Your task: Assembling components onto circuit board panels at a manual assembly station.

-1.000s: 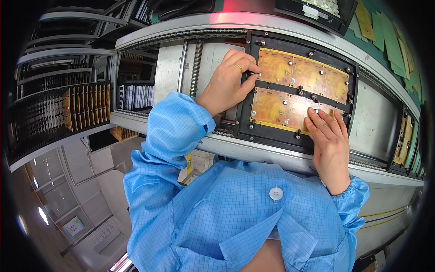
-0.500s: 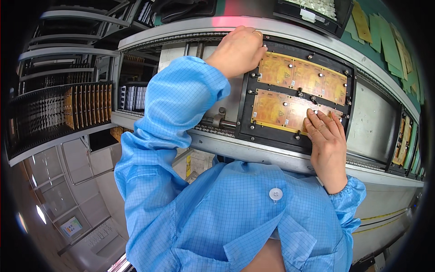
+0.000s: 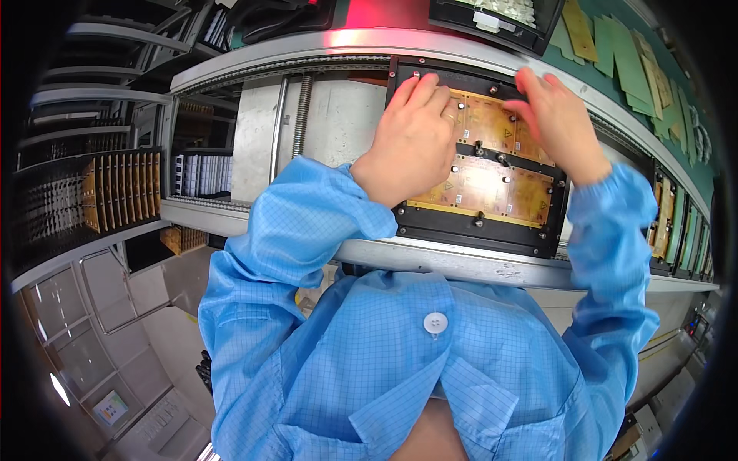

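Observation:
A black carrier frame rests on the conveyor rails with two amber circuit board panels in it, a far panel and a near panel. Small pins and clips line the panels' edges. My left hand lies over the frame's left end, fingers slightly bent and reaching toward the far edge, covering the left parts of both panels. Above the far panel's right part is my right hand, slightly blurred, thumb and fingers apart with nothing visible between them.
Metal conveyor rails run left to right. A black rack of upright amber boards stands at left. Beyond the far rail are a black bin of small white parts and green strips. More boards stand at right.
My right hand has left the near panel and risen to the far right side. My left hand has come from the frame's far left corner over the panels' left end. The view has shifted slightly.

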The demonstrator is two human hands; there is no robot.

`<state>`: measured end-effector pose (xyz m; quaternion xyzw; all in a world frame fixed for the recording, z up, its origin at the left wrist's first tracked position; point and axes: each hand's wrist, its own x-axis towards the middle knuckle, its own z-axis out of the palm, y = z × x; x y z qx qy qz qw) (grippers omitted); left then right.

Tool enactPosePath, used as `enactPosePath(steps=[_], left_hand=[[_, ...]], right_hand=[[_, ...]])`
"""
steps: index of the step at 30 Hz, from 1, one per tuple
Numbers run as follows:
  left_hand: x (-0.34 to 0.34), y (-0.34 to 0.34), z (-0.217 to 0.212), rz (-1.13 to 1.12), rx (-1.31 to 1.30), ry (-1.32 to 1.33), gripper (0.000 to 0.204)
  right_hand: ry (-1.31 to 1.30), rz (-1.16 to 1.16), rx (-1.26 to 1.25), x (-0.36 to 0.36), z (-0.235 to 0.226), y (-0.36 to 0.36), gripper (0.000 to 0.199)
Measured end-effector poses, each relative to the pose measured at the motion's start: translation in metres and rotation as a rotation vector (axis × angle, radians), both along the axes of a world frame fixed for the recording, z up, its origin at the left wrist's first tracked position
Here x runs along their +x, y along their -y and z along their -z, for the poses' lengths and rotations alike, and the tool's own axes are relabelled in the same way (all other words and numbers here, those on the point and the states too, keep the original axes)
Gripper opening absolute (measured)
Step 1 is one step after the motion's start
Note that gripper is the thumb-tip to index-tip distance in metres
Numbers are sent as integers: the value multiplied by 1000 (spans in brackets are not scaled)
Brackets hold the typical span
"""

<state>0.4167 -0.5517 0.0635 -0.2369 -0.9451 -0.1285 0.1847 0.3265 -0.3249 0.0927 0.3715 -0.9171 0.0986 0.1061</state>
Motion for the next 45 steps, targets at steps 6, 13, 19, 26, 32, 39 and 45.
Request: enactPosePath(steps=[6, 13, 19, 26, 32, 39, 45], left_hand=[[6, 2, 3, -7, -25, 52, 49], [5, 4, 4, -10, 0, 103, 49], [1, 12, 10, -14, -4, 101, 43], [1, 12, 32, -42, 13, 77, 39], [99, 19, -43, 36, 51, 146, 34], [242, 16, 13, -193, 237, 976, 45], [237, 19, 71, -184, 273, 1039, 50]], right_hand=[[-152, -339, 186, -38, 3, 6, 19], [147, -38, 270, -23, 5, 17, 33], [278, 241, 62, -2, -30, -50, 31], [722, 649, -48, 29, 30, -115, 62], [683, 498, -407, 43, 44, -119, 65], [331, 298, -350, 48, 18, -99, 45], [270, 129, -261, 42, 1, -99, 30]])
